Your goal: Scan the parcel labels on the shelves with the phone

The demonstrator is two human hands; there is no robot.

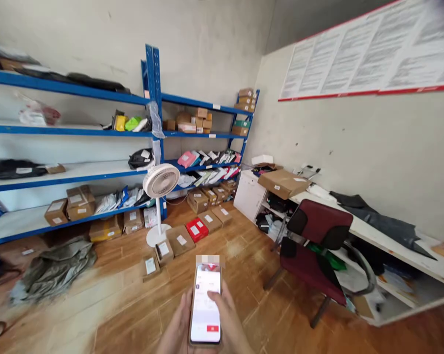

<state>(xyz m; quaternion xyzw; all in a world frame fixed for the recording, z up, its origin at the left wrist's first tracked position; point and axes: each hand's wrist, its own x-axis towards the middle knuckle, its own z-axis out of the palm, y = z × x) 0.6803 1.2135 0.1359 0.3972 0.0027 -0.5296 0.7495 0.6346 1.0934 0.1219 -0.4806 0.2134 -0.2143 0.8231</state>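
Note:
A smartphone with a lit white screen stands upright at the bottom centre of the head view. My left hand wraps round its left edge from below. My right hand cups its right edge, with the thumb lying across the screen. Both hands are closed on the phone. Beyond them lies bare wooden floor.
Blue shelving with cardboard boxes and parcels lines the far wall. A white standing fan and several boxes sit on the floor before it. A dark red chair stands at a white desk on the right. Grey cloth lies left.

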